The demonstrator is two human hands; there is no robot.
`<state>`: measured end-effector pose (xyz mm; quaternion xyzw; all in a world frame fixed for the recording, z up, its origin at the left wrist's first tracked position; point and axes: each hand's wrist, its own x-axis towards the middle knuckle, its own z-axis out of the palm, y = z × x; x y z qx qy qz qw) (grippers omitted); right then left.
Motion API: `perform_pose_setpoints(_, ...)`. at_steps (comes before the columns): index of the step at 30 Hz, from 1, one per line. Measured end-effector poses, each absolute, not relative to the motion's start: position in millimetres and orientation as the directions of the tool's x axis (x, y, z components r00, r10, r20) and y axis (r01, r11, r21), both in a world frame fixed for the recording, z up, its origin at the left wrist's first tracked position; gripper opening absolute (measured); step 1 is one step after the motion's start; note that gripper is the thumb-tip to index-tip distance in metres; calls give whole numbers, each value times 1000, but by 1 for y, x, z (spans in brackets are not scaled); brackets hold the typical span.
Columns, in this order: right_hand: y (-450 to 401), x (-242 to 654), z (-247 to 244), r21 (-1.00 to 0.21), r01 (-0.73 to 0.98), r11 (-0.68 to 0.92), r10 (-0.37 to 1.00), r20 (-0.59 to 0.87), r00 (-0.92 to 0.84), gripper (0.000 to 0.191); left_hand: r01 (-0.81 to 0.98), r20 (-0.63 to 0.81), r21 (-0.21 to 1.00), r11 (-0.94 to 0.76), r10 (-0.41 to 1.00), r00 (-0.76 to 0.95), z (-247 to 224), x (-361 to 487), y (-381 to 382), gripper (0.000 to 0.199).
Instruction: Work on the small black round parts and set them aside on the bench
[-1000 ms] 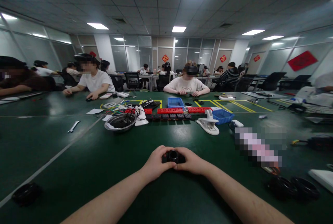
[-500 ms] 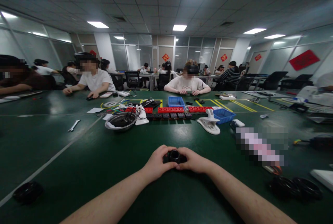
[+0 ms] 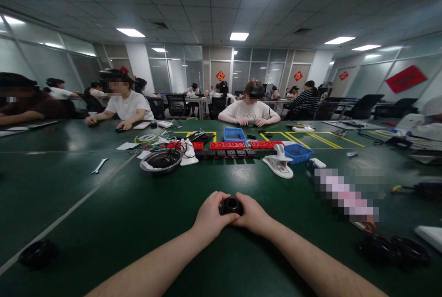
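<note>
A small round black part (image 3: pixel 232 205) with a dark round opening in its top stands between my two hands, low over the green table (image 3: pixel 172 260). What kind of part it is, I cannot make out. My left hand (image 3: pixel 212 214) grips it from the left, thumb across the near side and fingers round the far side. From the right, my right hand (image 3: pixel 251 214) closes on the same part. The two thumbs meet at its near edge. Its lower portion is hidden by the hands.
Ahead lie a metal bowl (image 3: pixel 161 160) with black items, red sockets (image 3: pixel 228 145), a white clip stand (image 3: pixel 278 163) and blue bins (image 3: pixel 297 153). A wrench (image 3: pixel 100 166) is at left. Black coils (image 3: pixel 397 248) lie at right, another black coil (image 3: pixel 37 254) near left. Co-workers sit across the table.
My fingers have drawn in closer round the black part, and the right hand has shifted slightly. The part stays in about the same place.
</note>
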<state>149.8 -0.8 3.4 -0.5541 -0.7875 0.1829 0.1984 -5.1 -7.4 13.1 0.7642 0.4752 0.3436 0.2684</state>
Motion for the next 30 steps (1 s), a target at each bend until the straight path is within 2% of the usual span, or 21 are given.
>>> perform_pose_setpoints(4, -8, 138, 4, -317, 923, 217, 971, 163, -172, 32, 613, 277, 699, -367, 930, 240, 11, -1, -7, 35)
perform_pose_setpoints(9, -13, 138, 10, -215, 944, 251, 958, 196, -210, 30, 580, 297, 719, -383, 924, 241, 7, -2, -3, 34)
perform_pose_setpoints(11, -12, 143, 12, -249, 919, 306, 943, 212, -257, 37, 536, 301, 737, -412, 910, 285, 8, -4, -3, 34)
perform_pose_setpoints(16, -5, 158, 14, -429, 764, 482, 875, 190, -446, 53, 476, 265, 746, -466, 863, 429, 15, -11, -4, 34)
perform_pose_setpoints(19, -1, 163, 15, -470, 726, 502, 857, 156, -491, 47, 474, 256, 742, -474, 854, 454, 17, -13, -5, 35)
perform_pose_setpoints(30, 3, 168, 16, -498, 664, 558, 805, 133, -578, 34, 473, 269, 723, -503, 837, 477, 18, -13, -5, 38)
